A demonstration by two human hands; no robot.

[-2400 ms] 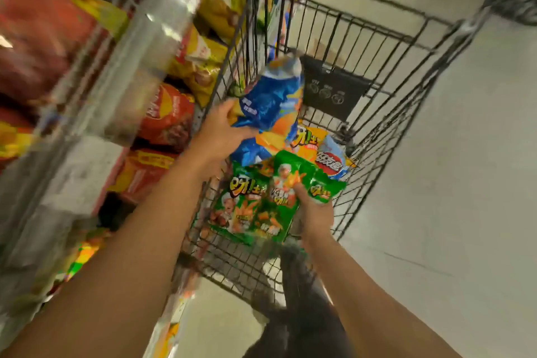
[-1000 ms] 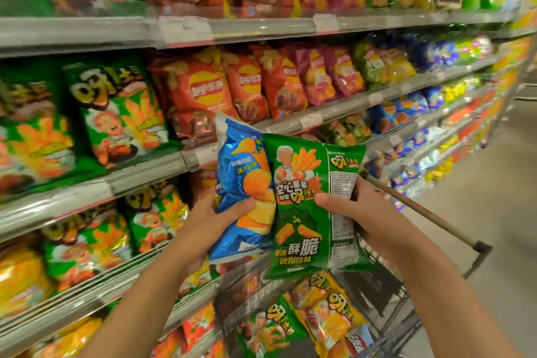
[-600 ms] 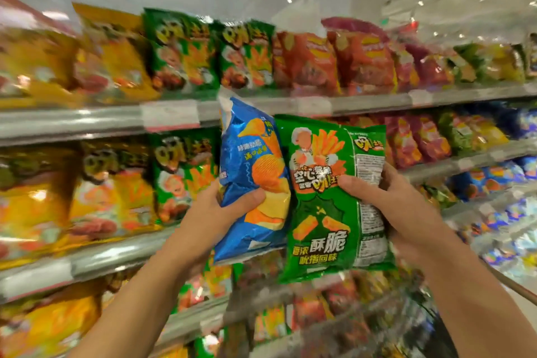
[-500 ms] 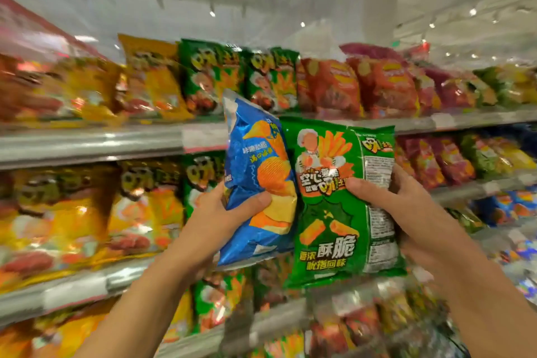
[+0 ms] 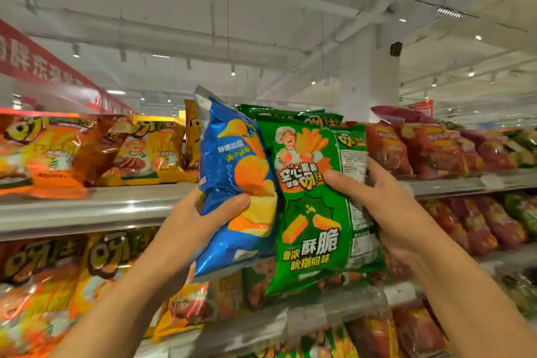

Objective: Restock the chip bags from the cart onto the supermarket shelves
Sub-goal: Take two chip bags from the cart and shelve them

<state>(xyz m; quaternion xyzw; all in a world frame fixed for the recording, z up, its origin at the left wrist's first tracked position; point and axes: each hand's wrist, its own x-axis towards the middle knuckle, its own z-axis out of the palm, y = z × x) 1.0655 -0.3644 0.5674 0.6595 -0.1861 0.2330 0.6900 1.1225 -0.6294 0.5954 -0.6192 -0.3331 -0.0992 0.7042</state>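
Head view: at frame centre, the left hand (image 5: 191, 224) has its grip clamped on a blue chip bag (image 5: 235, 180), thumb across the front. Just right of it, the right hand (image 5: 389, 209) has its grip clamped on a green chip bag (image 5: 313, 212); the bags' edges touch. Both are held upright before the top shelf (image 5: 87, 209), which carries orange bags (image 5: 58, 151) at left and red bags (image 5: 430, 145) at right.
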